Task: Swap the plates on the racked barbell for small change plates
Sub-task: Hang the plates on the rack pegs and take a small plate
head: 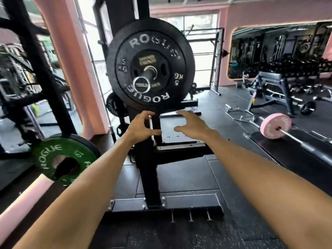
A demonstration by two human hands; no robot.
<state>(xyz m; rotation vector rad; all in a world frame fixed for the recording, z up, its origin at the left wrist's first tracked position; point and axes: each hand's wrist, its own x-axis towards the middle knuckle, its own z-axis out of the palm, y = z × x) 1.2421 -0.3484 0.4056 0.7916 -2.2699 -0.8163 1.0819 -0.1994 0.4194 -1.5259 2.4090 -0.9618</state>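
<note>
Facing the racked barbell end-on, we note its sleeve (143, 81) pointing toward us with three black plates stacked on it: a small plate (143, 60) outermost, a 5 kg plate (172, 69) marked ROGUE behind it, and a larger plate (188, 51) at the back. Both our hands hover just below the stack, apart from it and holding nothing; the left hand (140, 127) has fingers and thumb loosely curved, the right hand (190, 125) is spread with relaxed fingers (palms face each other across the rack upright (149, 177)). A green 10 plate (53, 151) sits at lower left. A pink-plated barbell (275, 125) lies on the floor at right.
</note>
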